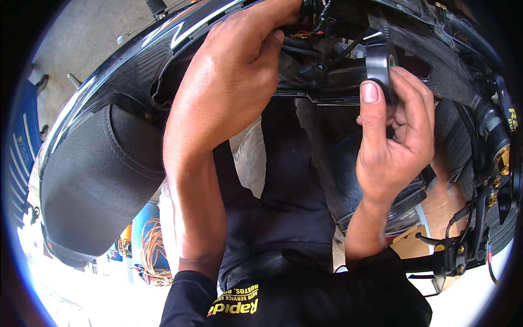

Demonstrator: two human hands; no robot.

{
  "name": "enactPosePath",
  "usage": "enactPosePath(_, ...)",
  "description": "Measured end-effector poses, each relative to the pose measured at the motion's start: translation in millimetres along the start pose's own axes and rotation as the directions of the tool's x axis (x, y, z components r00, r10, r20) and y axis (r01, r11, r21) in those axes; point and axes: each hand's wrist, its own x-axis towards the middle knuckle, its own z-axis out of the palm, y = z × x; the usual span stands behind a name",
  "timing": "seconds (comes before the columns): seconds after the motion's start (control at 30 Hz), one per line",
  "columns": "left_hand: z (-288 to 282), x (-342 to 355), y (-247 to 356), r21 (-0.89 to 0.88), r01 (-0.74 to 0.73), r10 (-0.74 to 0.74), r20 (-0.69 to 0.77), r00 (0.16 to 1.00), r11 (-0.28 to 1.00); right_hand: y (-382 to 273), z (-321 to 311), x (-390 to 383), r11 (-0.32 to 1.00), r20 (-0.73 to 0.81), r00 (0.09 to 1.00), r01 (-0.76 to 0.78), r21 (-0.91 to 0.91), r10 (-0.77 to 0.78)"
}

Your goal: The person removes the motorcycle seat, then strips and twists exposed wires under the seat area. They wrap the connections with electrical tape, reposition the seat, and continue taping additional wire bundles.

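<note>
My right hand (400, 136) holds a roll of black electrical tape (377, 68) on edge between the thumb and the fingers. Part of a pale green core shows at its side. My left hand (239, 65) reaches up to the top edge, its fingers closed at a bundle of black wires (325, 24). The fingertips are mostly hidden there. Thinner coloured wires show beside the bundle. Both hands are over the opened body of a motorcycle, where black cables and a dark plastic frame (340, 71) lie below them.
A black stitched seat (103, 180) fills the left side, beside a glossy body panel (180, 32). On the right are a handlebar with a lever (436, 240), gold bolts and a tyre. Orange cable (154, 242) hangs by a blue container at lower left. A blue slatted object stands far left.
</note>
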Motion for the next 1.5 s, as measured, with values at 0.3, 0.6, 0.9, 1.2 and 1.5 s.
enactPosePath(0.3,7,-9,32,0.393,0.01,-0.006,-0.012,1.0,0.92,-11,14,-8,0.999,0.002,1.0,0.006,-0.037,-0.006)
enactPosePath(0.6,28,10,36,0.147,0.117,-0.101,-0.11,0.989,0.982,-14,11,-11,0.996,-0.009,0.996,-0.089,-0.015,0.089)
enactPosePath(0.9,65,11,-11,-0.624,0.086,-0.195,-0.109,0.975,0.777,-10,8,-1,0.997,0.049,0.995,-0.082,-0.008,0.082)
enactPosePath(1.2,69,3,1,-0.158,-0.03,-0.004,-0.211,0.977,0.987,-12,16,2,0.998,0.021,0.999,-0.039,-0.049,0.04)
enactPosePath(1.5,68,5,-27,-0.083,-0.184,0.149,-0.319,0.936,0.979,-19,40,-7,0.983,-0.052,0.998,-0.047,-0.178,0.038)
